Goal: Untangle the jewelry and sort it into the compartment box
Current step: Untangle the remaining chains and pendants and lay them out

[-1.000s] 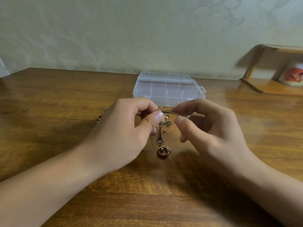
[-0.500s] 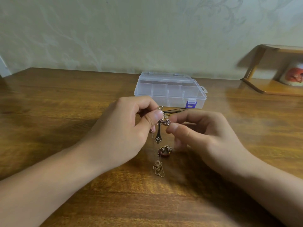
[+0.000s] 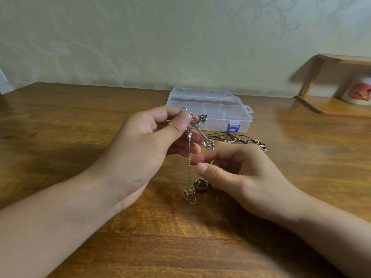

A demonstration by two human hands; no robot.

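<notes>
My left hand (image 3: pixel 146 145) pinches a silver cross pendant (image 3: pixel 202 131) near its top, held above the table. A thin gold chain (image 3: pixel 189 169) hangs from that pinch down to a small heap on the wood beside a dark red ring (image 3: pixel 200 184). My right hand (image 3: pixel 239 173) is just right of the chain, thumb and forefinger pinching it low down. Dark cords with a charm (image 3: pixel 241 140) lie behind my right hand. The clear compartment box (image 3: pixel 208 109), lid shut with a blue latch, stands behind.
The wooden table (image 3: pixel 80 121) runs to a pale patterned wall. A wooden shelf (image 3: pixel 331 105) with a red-and-white object stands at the far right.
My left hand has lifted the cross higher and tilted it. My right hand dropped lower along the chain, uncovering the dark cords behind it.
</notes>
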